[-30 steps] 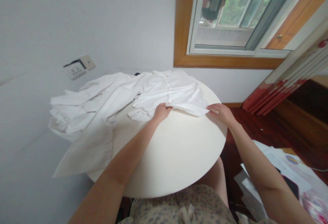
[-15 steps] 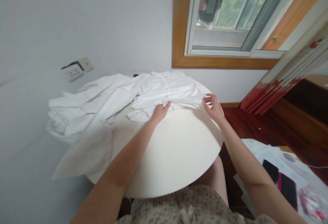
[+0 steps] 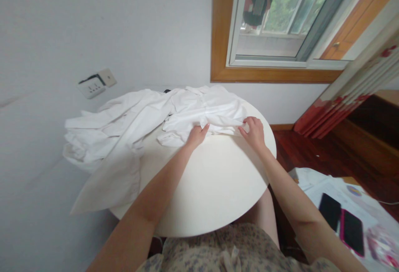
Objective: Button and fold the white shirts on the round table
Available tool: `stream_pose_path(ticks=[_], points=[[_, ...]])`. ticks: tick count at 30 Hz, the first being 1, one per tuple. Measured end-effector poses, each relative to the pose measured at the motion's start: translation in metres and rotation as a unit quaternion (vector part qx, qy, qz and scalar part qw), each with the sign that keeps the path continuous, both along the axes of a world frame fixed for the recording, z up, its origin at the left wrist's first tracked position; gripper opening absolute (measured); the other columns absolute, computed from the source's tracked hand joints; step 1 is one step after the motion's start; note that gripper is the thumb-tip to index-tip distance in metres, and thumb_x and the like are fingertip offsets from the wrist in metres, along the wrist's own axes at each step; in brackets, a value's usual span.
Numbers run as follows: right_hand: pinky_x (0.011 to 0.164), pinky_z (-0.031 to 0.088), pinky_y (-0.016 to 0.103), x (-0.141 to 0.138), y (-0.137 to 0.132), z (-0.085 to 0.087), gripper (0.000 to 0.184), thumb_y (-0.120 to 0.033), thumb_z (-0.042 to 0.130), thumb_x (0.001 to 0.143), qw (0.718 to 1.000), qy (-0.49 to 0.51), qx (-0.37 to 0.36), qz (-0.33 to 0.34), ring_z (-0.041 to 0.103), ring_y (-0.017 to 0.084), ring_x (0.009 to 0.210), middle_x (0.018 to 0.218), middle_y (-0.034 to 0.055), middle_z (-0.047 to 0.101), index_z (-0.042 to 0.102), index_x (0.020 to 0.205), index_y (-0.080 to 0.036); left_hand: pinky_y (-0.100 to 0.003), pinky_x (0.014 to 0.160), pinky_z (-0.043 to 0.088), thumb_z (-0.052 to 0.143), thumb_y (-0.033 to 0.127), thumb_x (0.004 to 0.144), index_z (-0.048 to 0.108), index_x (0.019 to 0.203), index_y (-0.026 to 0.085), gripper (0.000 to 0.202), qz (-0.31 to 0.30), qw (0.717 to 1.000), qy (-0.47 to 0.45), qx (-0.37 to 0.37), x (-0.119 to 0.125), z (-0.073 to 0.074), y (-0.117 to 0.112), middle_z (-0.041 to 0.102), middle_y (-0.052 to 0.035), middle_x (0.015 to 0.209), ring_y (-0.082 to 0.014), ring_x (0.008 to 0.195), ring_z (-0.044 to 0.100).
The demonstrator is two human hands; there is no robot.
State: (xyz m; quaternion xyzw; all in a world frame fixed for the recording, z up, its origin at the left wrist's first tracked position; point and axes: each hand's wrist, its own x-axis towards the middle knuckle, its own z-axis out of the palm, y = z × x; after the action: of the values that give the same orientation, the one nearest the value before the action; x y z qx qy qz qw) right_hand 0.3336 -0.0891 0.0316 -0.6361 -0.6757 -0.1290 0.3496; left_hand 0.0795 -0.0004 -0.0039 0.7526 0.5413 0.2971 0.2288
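Note:
A white shirt lies spread on a round white table, its near edge a little lifted and creased. My left hand pinches that edge near the middle, thumb on top. At the right end of the shirt, my right hand grips the cloth between thumb and fingers; part of the fingertips is hidden by the fabric. Left of the shirt, more white cloth is heaped in loose folds, and a flap of it hangs over the table's left edge.
Behind the table is a wall with a socket and a wood-framed window. A red and white curtain hangs at right. Lower right, a covered surface holds two phones, one a black phone with a pink edge.
My right hand has moved slightly left and closed on the shirt's right end, whose near edge is now folded up a bit. My left hand keeps its hold on the edge.

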Motion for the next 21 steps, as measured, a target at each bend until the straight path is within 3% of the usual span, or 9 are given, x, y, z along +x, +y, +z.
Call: stream_pose_path(ticks=[5, 8, 12, 15, 19, 21], points=[[0.076, 0.039, 0.037, -0.005, 0.005, -0.003, 0.014, -0.033, 0.047, 0.088, 0.999, 0.043, -0.012, -0.009, 0.050, 0.026, 0.082, 0.080, 0.0089, 0.059, 0.054, 0.081, -0.022, -0.027, 0.090, 0.046, 0.029, 0.054, 0.096, 0.072, 0.097, 0.013, 0.059, -0.013, 1.000, 0.012, 0.022, 0.000, -0.001, -0.001, 0.074, -0.0133, 0.101, -0.0243, 0.109, 0.064], [0.069, 0.039, 0.033, -0.002, 0.001, 0.000, 0.017, -0.036, 0.046, 0.088, 0.996, 0.092, -0.014, -0.017, 0.050, 0.023, 0.073, 0.073, 0.0058, 0.056, 0.050, 0.078, -0.023, -0.029, 0.093, 0.044, 0.029, 0.051, 0.097, 0.072, 0.093, 0.013, 0.058, -0.022, 0.998, 0.034, 0.050, 0.000, 0.001, -0.002, 0.074, -0.0135, 0.095, -0.0241, 0.106, 0.064], [0.061, 0.037, 0.028, 0.004, -0.007, 0.019, 0.016, -0.037, 0.049, 0.086, 0.989, 0.144, -0.003, -0.021, 0.047, 0.017, 0.062, 0.069, 0.0009, 0.053, 0.047, 0.079, -0.023, -0.033, 0.093, 0.044, 0.035, 0.052, 0.095, 0.071, 0.076, 0.016, 0.055, -0.054, 0.992, 0.082, 0.079, 0.001, 0.006, -0.006, 0.073, -0.0114, 0.082, -0.0228, 0.094, 0.066], [0.056, 0.033, 0.027, 0.010, -0.011, 0.041, 0.017, -0.039, 0.053, 0.085, 0.991, 0.135, -0.013, -0.023, 0.044, 0.015, 0.056, 0.063, -0.0015, 0.050, 0.050, 0.081, -0.022, -0.036, 0.095, 0.042, 0.040, 0.052, 0.094, 0.071, 0.070, 0.017, 0.052, -0.094, 0.986, 0.101, 0.097, 0.001, 0.007, -0.011, 0.072, -0.0098, 0.083, -0.0217, 0.091, 0.065], [0.054, 0.031, 0.026, 0.027, -0.014, 0.064, 0.026, -0.046, 0.056, 0.084, 0.995, 0.087, -0.051, -0.008, 0.042, 0.014, 0.053, 0.058, -0.0020, 0.048, 0.056, 0.081, -0.021, -0.043, 0.108, 0.032, 0.049, 0.040, 0.091, 0.073, 0.099, 0.025, 0.029, -0.095, 0.986, 0.084, 0.108, 0.000, 0.008, -0.020, 0.071, -0.0050, 0.112, -0.0212, 0.113, 0.058], [0.056, 0.033, 0.027, 0.038, -0.017, 0.067, 0.026, -0.046, 0.057, 0.084, 0.997, 0.052, -0.061, 0.000, 0.044, 0.015, 0.055, 0.061, -0.0005, 0.049, 0.058, 0.079, -0.020, -0.047, 0.111, 0.027, 0.050, 0.028, 0.089, 0.067, 0.116, 0.031, 0.031, -0.104, 0.986, 0.084, 0.104, 0.000, 0.010, -0.024, 0.066, -0.0027, 0.123, -0.0208, 0.120, 0.054]])
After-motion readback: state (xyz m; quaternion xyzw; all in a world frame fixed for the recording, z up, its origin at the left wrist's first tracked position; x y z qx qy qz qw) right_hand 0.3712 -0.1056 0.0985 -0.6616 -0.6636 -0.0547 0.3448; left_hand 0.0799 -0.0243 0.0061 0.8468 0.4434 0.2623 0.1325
